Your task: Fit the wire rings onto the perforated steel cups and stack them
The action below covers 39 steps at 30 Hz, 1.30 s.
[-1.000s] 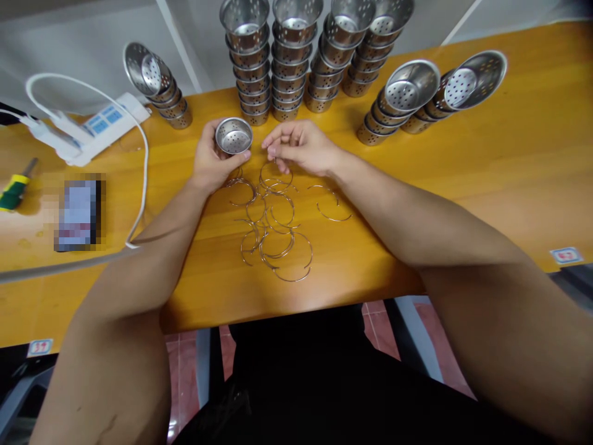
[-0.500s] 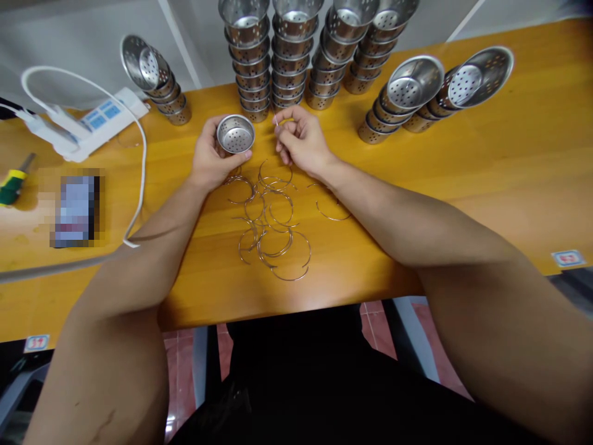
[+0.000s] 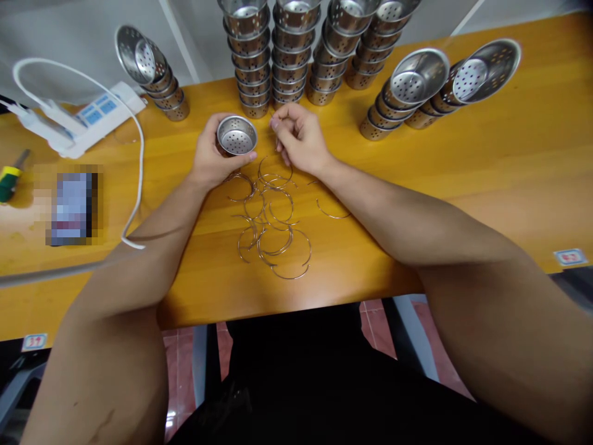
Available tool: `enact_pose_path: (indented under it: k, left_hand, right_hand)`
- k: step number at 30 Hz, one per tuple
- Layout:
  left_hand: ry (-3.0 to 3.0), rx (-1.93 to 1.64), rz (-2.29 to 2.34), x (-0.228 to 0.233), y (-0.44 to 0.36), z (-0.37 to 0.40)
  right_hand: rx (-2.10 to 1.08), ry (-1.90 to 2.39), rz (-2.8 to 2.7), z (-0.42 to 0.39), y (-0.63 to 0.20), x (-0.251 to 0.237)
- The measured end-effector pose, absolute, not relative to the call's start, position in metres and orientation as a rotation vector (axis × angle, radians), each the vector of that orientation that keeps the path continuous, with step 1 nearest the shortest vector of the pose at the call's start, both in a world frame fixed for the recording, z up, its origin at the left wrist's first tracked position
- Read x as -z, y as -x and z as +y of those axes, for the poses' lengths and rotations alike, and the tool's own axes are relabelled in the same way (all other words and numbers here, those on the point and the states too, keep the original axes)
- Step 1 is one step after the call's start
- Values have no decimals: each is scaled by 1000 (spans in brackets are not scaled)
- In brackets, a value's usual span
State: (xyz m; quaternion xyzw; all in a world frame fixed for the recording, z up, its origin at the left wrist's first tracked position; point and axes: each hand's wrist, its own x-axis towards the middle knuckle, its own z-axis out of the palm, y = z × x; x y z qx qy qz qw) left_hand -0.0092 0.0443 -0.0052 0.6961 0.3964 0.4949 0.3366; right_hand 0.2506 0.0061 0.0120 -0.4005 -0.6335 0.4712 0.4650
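Note:
My left hand (image 3: 210,154) is closed around a small perforated metal cup (image 3: 237,136), its mouth facing up toward me. To its right, my right hand (image 3: 299,137) is closed in a pinch, thumb against forefinger. A thin piece of wire (image 3: 273,115) shows faintly at those fingertips; most of it is hidden. The two hands are apart, with a narrow gap between the cup and the right fingers. Below them, several open wire rings (image 3: 291,232) lie in a loose, overlapping heap on the wooden table (image 3: 361,278). Another wire ring (image 3: 331,216) lies partly under my right forearm.
Tall stacks of perforated cups (image 3: 252,74) stand along the back. Leaning stacks (image 3: 407,93) are at right, and a shorter stack (image 3: 167,93) at left. A power strip (image 3: 99,120) with a white cable (image 3: 141,161), a phone (image 3: 71,207) and a screwdriver (image 3: 12,179) occupy the left side.
The view has shifted slightly. Both hands keep nearly the same places and grips; the right fingertips have turned a little, and the bright wire at them shows less.

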Motion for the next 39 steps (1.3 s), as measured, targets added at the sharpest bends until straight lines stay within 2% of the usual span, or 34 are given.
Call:
enact_pose_path:
  k: [7, 12, 20, 25, 39]
  left_hand:
    - [-1924, -1254, 1027, 3, 12, 41]
    - [-1944, -1363, 1072, 15, 18, 44]
    - [-2008, -1308, 1029, 8, 19, 41]
    - [-2052, -1361, 1005, 20, 23, 48]
    - [-2175, -1177, 1071, 20, 17, 37]
  right_hand:
    - [-686, 862, -1712, 29, -247, 12]
    - [-679, 855, -1795, 19, -246, 7]
    - [-580, 818, -1860, 16, -244, 2]
    - [-660, 722, -1788, 24, -243, 11]
    - [-598, 859, -1930, 19, -244, 9]
